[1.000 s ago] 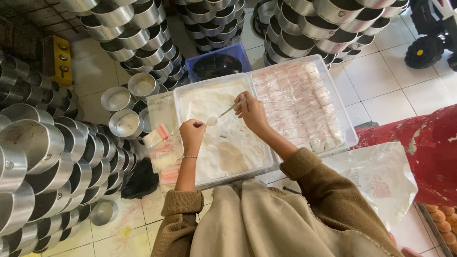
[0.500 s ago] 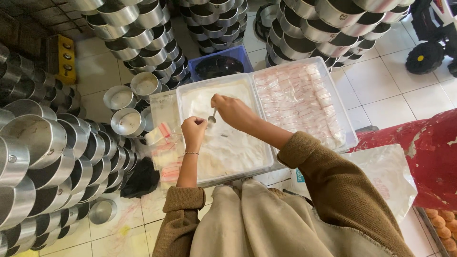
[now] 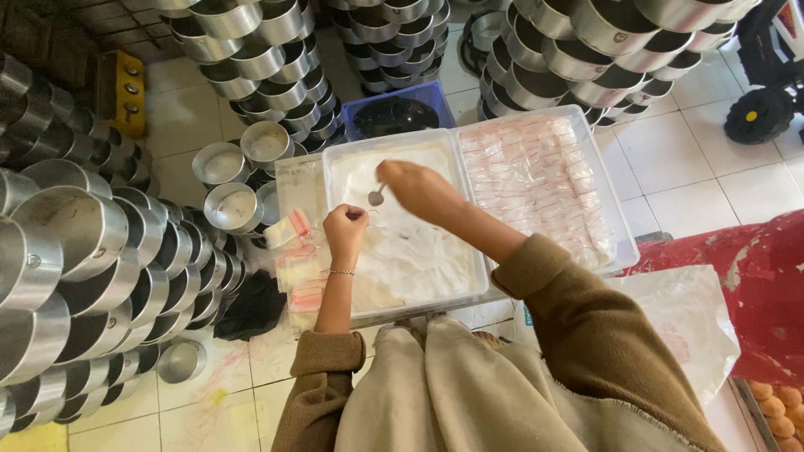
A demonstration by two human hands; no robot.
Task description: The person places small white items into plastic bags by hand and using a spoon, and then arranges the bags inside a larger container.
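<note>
My right hand (image 3: 423,190) holds a small metal spoon (image 3: 377,197), its bowl pointing left over the clear tub of white powder (image 3: 402,251). My left hand (image 3: 346,230) is closed on a small clear plastic pouch at the tub's left side, just below the spoon. Beside this tub on the right, a second clear tub (image 3: 544,188) holds several filled small pouches with pink markings.
Stacks of round metal tins (image 3: 92,251) crowd the left and the far side (image 3: 251,50). A blue crate (image 3: 402,113) sits behind the tubs. Loose empty pouches (image 3: 297,268) lie to the left. A red cloth (image 3: 737,293), a plastic sheet and round buns (image 3: 779,406) are at right.
My right hand has swung left with the spoon, from above the tub's far middle to right over the pouch in my left hand. My left hand stayed in place.
</note>
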